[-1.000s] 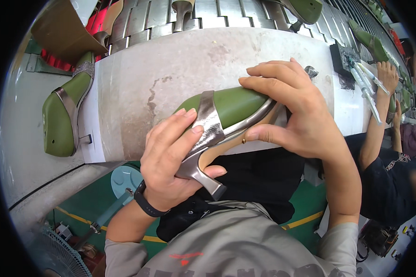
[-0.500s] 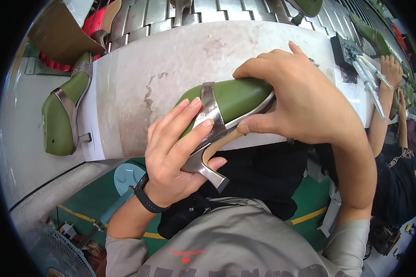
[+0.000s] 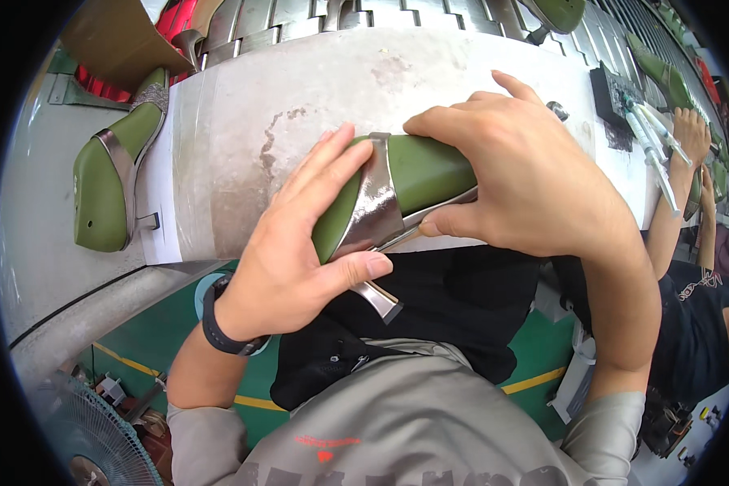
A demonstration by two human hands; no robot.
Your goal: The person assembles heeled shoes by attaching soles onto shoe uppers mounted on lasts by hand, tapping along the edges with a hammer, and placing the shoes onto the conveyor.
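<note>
A high-heeled shoe (image 3: 429,168) on a green last lies on its side between my hands, over the near edge of the worktop. A shiny pewter strap (image 3: 378,194) crosses the last, and the metallic heel (image 3: 379,301) points down toward me. My left hand (image 3: 287,243) clasps the heel end: its fingers lie along the far side by the strap, and its thumb presses the near side above the heel. Around the other end my right hand (image 3: 526,166) is closed, thumb on the sole edge, covering that end.
A similar shoe (image 3: 113,186) stands at the left beside brown cardboard (image 3: 117,44). Metal conveyor slats (image 3: 275,24) run behind the worktop (image 3: 227,105). At the right are a black holder (image 3: 611,101) with syringe-like tubes (image 3: 650,146) and another person's hand (image 3: 692,138). A fan (image 3: 109,441) is lower left.
My left hand has shifted from under the heel; its thumb now lies over the near side and its fingers reach farther across. The strap faces up more. My right hand keeps its hold.
</note>
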